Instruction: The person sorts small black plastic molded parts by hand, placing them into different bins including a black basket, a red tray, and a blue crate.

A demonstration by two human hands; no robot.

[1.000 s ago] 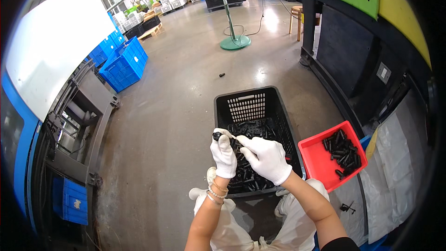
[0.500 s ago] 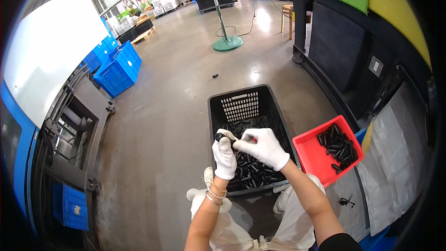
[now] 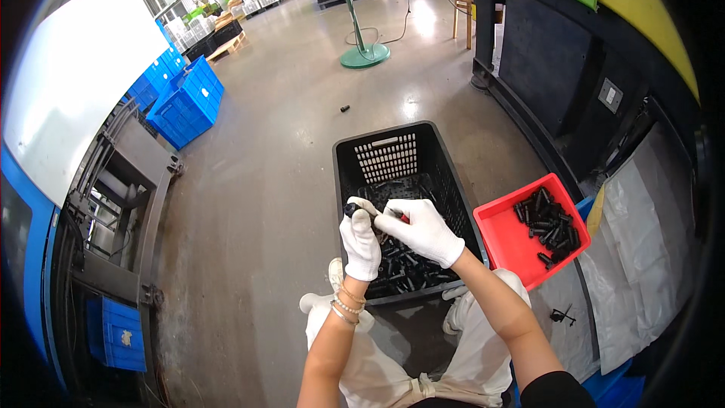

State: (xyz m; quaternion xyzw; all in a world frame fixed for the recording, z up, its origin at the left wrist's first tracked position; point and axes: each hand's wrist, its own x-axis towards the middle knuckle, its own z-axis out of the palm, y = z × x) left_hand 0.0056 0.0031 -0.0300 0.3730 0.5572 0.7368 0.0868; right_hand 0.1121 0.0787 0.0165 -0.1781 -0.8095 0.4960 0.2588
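White gloves cover both my hands, which are close together over a black plastic crate (image 3: 447, 190). Closed fingers of my left hand (image 3: 361, 248) grip a black cylindrical part (image 3: 350, 209), its end poking out past the thumb. Just right of it, my right hand (image 3: 425, 234) is closed, its fingertips meeting the left fingers. A small red piece (image 3: 405, 218) shows in its grip, perhaps a tool handle; most of it is hidden. Many similar black parts (image 3: 408, 266) lie in the crate below.
To the right, a red bin (image 3: 504, 245) holds more black parts (image 3: 555, 230). One black piece (image 3: 344, 109) lies on the floor ahead. Farther off stand a green-based fan (image 3: 365, 56) and a blue crate (image 3: 189, 106). Machines flank me on both sides.
The view has shifted slightly, so the surroundings sit a little higher. My hands stay together at the black part; the right one has turned a little, and the red piece remains in its grip.
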